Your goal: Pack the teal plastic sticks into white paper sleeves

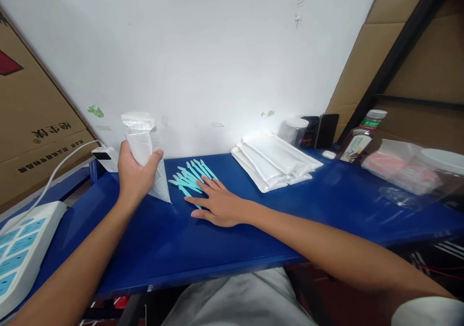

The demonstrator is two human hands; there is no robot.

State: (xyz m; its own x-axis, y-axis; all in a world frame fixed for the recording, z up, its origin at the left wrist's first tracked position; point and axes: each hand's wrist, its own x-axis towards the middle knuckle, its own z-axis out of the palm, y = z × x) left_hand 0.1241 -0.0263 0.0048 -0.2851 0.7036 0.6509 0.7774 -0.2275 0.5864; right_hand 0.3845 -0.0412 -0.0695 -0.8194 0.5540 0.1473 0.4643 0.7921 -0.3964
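My left hand [139, 169] is wrapped round a clear-white plastic bag [143, 142], held upright with its lower corner near the table. What the bag contains, I cannot make out. My right hand [221, 203] lies palm down with its fingers spread, the fingertips over the near edge of a loose pile of slim turquoise plastic sticks [188, 176]. Several of these sticks have paler ends, and they fan out between my two hands. One stick [186, 191] lies partly under the right fingers.
A stack of white packets [271, 162] lies on the blue table [174, 248]. Farther right are a lidded jar [295, 130], phones [326, 130], a bottle [362, 135] and a pink-filled bag [402, 166]. A power strip [29, 253] and charger [106, 158] are at left, before a white wall.
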